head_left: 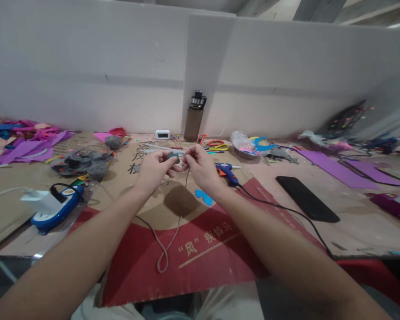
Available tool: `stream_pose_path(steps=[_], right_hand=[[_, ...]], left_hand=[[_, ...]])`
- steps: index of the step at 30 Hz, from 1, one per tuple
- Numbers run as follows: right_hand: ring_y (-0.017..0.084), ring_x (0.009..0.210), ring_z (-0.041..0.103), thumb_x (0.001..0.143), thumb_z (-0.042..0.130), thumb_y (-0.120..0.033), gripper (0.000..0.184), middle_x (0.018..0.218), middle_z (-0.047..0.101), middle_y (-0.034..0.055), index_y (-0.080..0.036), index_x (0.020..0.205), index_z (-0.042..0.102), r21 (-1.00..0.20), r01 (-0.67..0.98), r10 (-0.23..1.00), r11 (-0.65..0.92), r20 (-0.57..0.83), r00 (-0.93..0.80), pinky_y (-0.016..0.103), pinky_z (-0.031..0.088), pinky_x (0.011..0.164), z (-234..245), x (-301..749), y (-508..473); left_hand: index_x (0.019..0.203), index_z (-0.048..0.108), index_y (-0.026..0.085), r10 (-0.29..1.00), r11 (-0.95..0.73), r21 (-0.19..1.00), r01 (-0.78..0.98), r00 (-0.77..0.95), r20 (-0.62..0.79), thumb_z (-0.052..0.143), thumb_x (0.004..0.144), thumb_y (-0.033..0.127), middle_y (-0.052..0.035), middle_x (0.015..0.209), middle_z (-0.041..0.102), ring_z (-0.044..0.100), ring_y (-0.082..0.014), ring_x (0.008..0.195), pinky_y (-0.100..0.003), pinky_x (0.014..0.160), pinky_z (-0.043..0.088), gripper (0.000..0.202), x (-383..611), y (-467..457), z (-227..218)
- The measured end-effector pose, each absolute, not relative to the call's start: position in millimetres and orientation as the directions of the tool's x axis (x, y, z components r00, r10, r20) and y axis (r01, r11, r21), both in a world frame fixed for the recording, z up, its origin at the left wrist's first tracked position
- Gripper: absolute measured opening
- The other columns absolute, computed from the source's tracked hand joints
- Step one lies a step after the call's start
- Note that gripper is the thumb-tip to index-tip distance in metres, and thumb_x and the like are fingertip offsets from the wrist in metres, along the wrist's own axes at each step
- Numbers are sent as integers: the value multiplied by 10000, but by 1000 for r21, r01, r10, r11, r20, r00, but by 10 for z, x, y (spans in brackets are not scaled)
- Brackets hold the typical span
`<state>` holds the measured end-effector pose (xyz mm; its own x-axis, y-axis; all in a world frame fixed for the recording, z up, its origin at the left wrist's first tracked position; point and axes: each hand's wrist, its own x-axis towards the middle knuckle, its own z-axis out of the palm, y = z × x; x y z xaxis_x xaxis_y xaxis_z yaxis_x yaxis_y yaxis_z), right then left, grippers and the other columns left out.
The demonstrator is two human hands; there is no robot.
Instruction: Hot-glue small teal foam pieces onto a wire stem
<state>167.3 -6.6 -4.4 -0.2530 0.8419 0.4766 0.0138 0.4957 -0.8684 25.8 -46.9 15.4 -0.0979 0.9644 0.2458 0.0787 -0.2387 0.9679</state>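
Note:
Above the cardboard sheet [153, 195], my two hands are close together. My left hand [156, 166] is closed, thumb against fingers, on a small dark teal piece [172, 155] whose kind I cannot make out. Beside it my right hand [202, 166] pinches a grey yarn [167, 249], which hangs below the fingertips and lies in a loop on the cardboard's red part. Under my right wrist lies a blue cut-out shape [204, 197]. A blue glue gun [228, 172] rests just right of that hand.
A blue power strip [58, 211] with a white plug stands at left, near grey yarn [98, 169]. Behind my hands are a bottle [193, 120], a small clock [162, 134] and scissors [218, 146]. A black phone [306, 198] lies right, beyond the glue gun's cord.

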Motion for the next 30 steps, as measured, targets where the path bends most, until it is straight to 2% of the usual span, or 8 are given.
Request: stream_pose_path(steps=[3,6,9,12,15,20,26,30], right_hand=[[94,549,439,869,416,-188,58,721,468,-55,-237,870,447,-898,34,873,438,416,-256,236,391,570,-28,1669,-115],[115,622,454,859,469,-202,58,722,479,-43,-222,911,486,-852,146,854,503,464,-235,246,377,596,3,1701,-180],[134,672,465,840,545,-192,123,758,510,-21,-209,962,538,-746,248,785,619,576,-227,270,384,640,34,1757,-219],[157,750,496,852,564,-178,45,818,555,16,-207,841,596,-602,325,677,729,704,-215,297,403,713,58,1815,-209],[182,818,519,880,562,-196,98,842,573,35,-215,796,607,-518,365,610,774,764,-211,318,415,759,75,1853,-173],[199,847,523,947,491,-271,218,832,566,46,-225,737,526,-460,414,587,785,766,-262,331,412,787,74,1855,-134],[185,761,482,991,383,-342,320,778,522,39,-228,695,421,-408,518,605,752,738,-298,307,363,697,42,1803,-107],[174,705,462,993,376,-415,389,693,506,21,-224,657,418,-434,534,639,726,713,-290,296,335,659,21,1785,-58]], left_hand=[[854,660,127,956,-246,961,129,-131,262,675,787,223,-44,686,688,645,-127,570,-205,470,464,118,254,-484,186],[833,659,135,952,-259,958,122,-135,274,675,793,238,-44,685,691,634,-120,559,-209,483,469,112,238,-483,196],[816,656,142,957,-254,965,73,-129,261,693,784,247,-41,688,687,636,-120,568,-209,494,473,116,230,-477,195],[804,651,141,967,-221,975,22,-124,222,700,772,221,-32,678,678,629,-113,553,-209,495,475,100,242,-481,200],[794,652,140,977,-183,983,-6,-113,181,706,761,205,-28,674,677,633,-116,555,-221,519,498,91,261,-485,203],[834,668,141,983,-179,984,-18,-53,178,699,763,202,-31,702,689,662,-129,598,-230,547,526,99,265,-469,165],[859,683,116,986,-165,986,-27,12,165,732,745,219,-45,712,690,676,-141,619,-234,554,540,162,283,-478,162],[865,691,120,986,-157,987,-33,42,159,771,725,281,-58,764,702,685,-148,647,-241,567,549,228,293,-482,161]])
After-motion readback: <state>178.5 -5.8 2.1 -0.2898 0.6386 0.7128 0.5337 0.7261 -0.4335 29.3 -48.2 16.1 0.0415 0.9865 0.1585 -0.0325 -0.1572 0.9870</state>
